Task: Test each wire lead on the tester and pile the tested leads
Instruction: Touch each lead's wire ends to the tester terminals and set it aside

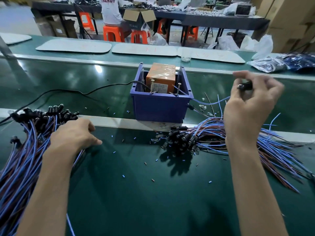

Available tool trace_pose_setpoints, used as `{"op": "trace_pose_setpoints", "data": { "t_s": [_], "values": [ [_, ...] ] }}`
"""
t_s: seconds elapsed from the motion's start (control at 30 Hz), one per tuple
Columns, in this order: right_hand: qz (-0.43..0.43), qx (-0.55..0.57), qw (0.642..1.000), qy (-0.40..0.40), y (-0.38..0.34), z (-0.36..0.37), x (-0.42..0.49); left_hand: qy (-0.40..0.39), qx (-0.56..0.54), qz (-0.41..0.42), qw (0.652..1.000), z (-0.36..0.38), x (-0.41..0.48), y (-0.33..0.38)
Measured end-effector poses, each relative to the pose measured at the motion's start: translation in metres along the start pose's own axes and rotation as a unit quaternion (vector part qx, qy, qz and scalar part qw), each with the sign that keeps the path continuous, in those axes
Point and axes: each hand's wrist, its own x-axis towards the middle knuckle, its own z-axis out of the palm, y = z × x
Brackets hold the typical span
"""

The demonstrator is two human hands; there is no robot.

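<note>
Pinches one wire lead (245, 86) by its black head in the right hand (252, 106), raised just right of the tester (160, 106), with its blue wire trailing down toward the right pile (209, 138). Rests the left hand (73, 135) on the left pile (25, 142) with fingers bent down; cannot tell whether gripping any lead.

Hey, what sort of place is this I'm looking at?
Most likely a small electronics assembly workshop: piles of wire leads on a green conveyor belt, a tester in a blue bin, and orange stools at long benches behind.
</note>
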Motion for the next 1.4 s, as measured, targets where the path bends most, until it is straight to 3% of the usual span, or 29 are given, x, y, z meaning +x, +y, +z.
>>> {"op": "trace_pose_setpoints", "data": {
  "t_s": [0.13,0.3,0.37,0.43,0.53,0.6,0.8,0.93,1.0,1.07,1.17,1.23,1.3,1.4],
  "values": [
    [-0.136,-0.094,0.983,0.076,-0.009,-0.004,-0.007,-0.023,0.01,0.007,1.0,0.004,0.002,-0.004],
    [-0.17,-0.147,0.973,0.051,-0.009,-0.001,-0.012,-0.014,0.008,0.013,1.0,0.009,0.006,-0.003],
    [-0.156,-0.196,0.967,-0.049,0.002,0.0,-0.01,-0.011,0.006,0.007,1.0,0.008,0.007,-0.007],
    [-0.1,-0.245,0.94,-0.216,0.015,0.001,-0.009,-0.011,0.009,0.001,1.0,0.007,0.008,-0.011],
    [-0.016,-0.332,0.821,-0.463,0.029,0.002,-0.014,-0.014,0.017,-0.003,1.0,0.008,0.009,-0.014],
    [0.016,-0.346,0.766,-0.542,0.032,0.004,-0.017,-0.01,0.029,-0.006,1.0,0.008,0.008,-0.013],
    [0.032,-0.315,0.798,-0.512,0.033,0.004,-0.015,-0.017,0.038,0.011,0.999,0.007,0.002,-0.003],
    [0.003,-0.235,0.86,-0.453,0.032,0.009,-0.016,0.05,-0.028,0.123,0.991,0.003,-0.015,0.028],
    [0.014,-0.156,0.883,-0.442,0.026,0.012,-0.017,0.099,-0.126,0.221,0.962,0.002,-0.032,0.051],
    [0.03,-0.062,0.881,-0.467,0.017,0.012,-0.019,0.112,-0.236,0.309,0.914,0.0,-0.054,0.074],
    [0.074,0.089,0.804,-0.584,0.004,0.01,-0.027,0.07,-0.369,0.396,0.838,0.0,-0.081,0.1],
    [0.069,0.128,0.76,-0.633,-0.001,0.01,-0.033,0.041,-0.413,0.424,0.805,0.002,-0.093,0.11],
    [0.06,0.132,0.776,-0.614,0.001,0.011,-0.034,0.016,-0.447,0.427,0.786,0.005,-0.099,0.115],
    [0.092,0.16,0.835,-0.518,0.004,0.013,-0.029,-0.019,-0.518,0.377,0.768,0.005,-0.1,0.118]
  ]
}}
